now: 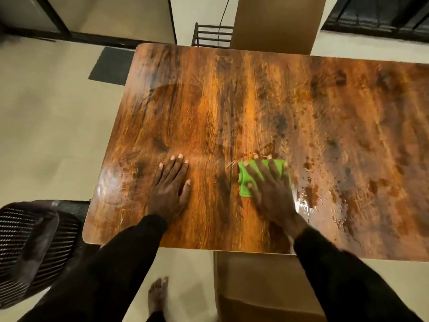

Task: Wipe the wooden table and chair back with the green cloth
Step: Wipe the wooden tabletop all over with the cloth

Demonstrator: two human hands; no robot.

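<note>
Green cloth (264, 177) pinned flat under splayed right hand (270, 189) for wiping pressure, no closed grip; left hand (170, 189) open, bracing on surface (232, 101).

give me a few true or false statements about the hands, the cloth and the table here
1. The right hand lies flat on the green cloth. True.
2. The left hand holds a second cloth. False: it rests bare and flat on the wooden table.
3. The cloth is bunched up in a fist. False: the fingers are spread over it.
4. The table looks wet and shiny to the right of the cloth. True.
5. A woven chair stands at the table's left near corner. True.
</note>
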